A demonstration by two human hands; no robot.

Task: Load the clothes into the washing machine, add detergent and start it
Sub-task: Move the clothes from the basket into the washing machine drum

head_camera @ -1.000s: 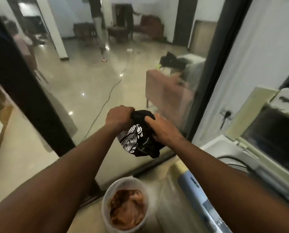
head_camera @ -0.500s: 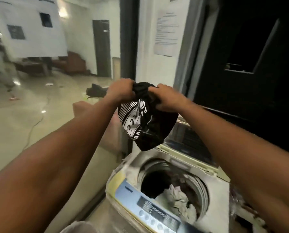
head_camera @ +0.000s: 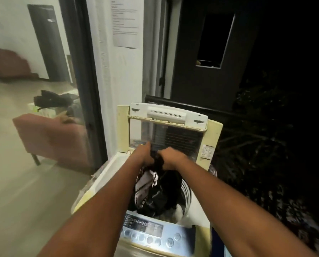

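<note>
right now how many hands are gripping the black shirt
2: the left hand and right hand bunch the black shirt's top above the washer drum.

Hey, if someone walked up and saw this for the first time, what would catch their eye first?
First, the two hands, left hand and right hand, gripping a black printed garment at centre, hanging over the open drum of a top-loading washing machine. Behind them the yellowed lid stands raised, and the control panel with round buttons sits nearest the camera. Through the glass on the left, a pink bench shows.
</note>
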